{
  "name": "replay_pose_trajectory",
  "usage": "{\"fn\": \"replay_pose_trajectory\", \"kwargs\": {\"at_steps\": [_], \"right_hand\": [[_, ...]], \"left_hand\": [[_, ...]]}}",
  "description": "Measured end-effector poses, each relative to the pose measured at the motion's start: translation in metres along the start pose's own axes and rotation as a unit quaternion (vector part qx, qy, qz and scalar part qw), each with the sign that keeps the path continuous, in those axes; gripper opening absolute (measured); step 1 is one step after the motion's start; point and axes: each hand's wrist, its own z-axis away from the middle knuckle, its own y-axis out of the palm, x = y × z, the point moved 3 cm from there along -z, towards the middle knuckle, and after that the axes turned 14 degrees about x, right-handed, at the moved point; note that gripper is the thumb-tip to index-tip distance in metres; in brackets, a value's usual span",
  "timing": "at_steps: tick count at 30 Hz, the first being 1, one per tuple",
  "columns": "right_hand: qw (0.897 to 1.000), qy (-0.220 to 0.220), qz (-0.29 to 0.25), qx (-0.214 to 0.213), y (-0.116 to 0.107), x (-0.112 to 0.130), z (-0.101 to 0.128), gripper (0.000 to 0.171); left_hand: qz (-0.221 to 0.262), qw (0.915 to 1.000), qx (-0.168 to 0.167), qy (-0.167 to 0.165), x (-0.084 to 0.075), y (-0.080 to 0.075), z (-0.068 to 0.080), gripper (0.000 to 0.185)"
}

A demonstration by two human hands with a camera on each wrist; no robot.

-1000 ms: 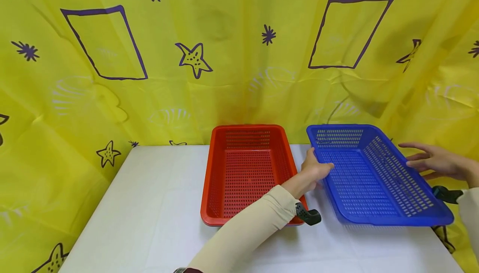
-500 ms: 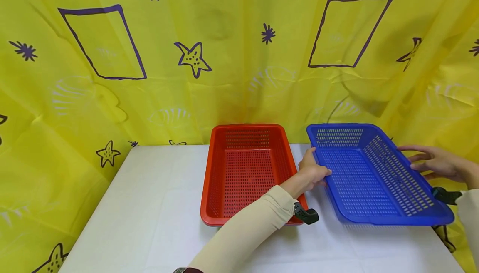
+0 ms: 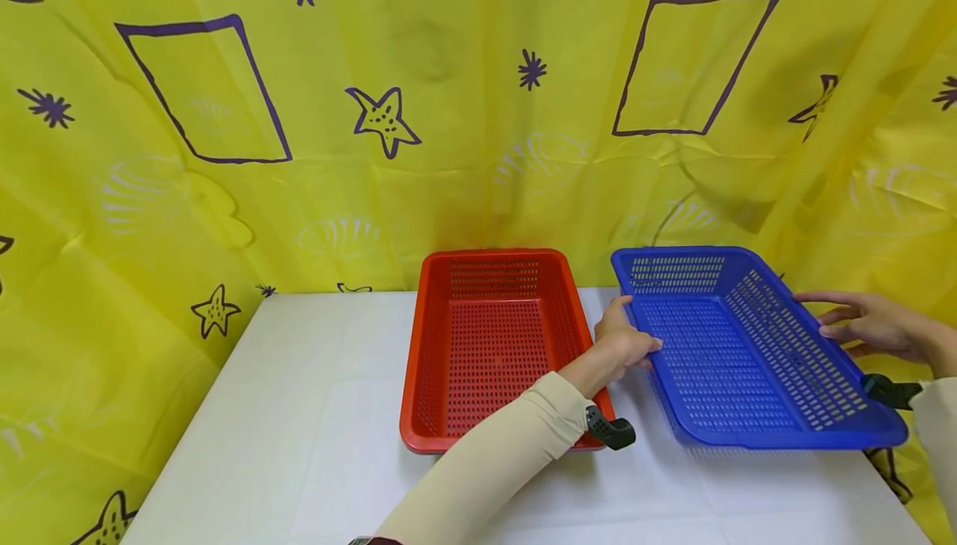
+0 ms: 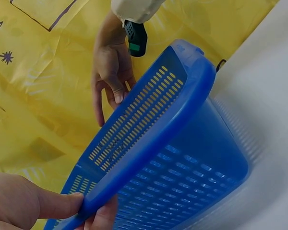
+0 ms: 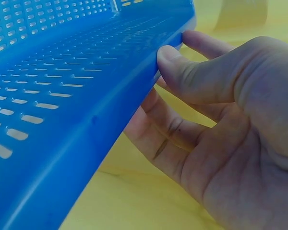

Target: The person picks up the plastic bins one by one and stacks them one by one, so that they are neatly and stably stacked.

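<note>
A blue plastic basket [image 3: 718, 362] with slotted walls sits at the right of the white table. My left hand [image 3: 624, 346] grips its left rim; in the left wrist view the thumb [image 4: 62, 205] lies on one side of the rim, fingertips on the other. At the opposite rim is my right hand [image 3: 878, 325]. Its thumb [image 5: 182, 72] touches the rim in the right wrist view, while the other fingers curve behind and below it. Left of the blue basket stands a similar red basket [image 3: 414, 362], partly covered by my left forearm. Neither basket shows anything inside.
The table [image 3: 299, 429] has a white cover. Behind and on both sides hangs a yellow curtain [image 3: 463, 188] with purple starfish and frame drawings. The red basket stands close beside the blue one, with a narrow gap between.
My left hand has slid slightly toward me along the rim, and the right hand's fingers have shifted a little. Both baskets stay in place.
</note>
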Motion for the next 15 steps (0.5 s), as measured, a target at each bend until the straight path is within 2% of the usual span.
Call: {"fn": "replay_pose_trajectory", "kwargs": {"at_steps": [12,15], "right_hand": [[0.999,-0.007,0.041,-0.012,0.0020,0.0026,0.0038,0.066],[0.999,-0.009,0.051,-0.016,0.0023,0.0039,0.0046,0.066]], "left_hand": [[-0.007,1.0000,-0.002,0.004,-0.0021,0.0008,0.0045,0.078],[-0.024,0.9997,-0.006,0.006,-0.0057,-0.0004,0.0056,0.079]]}}
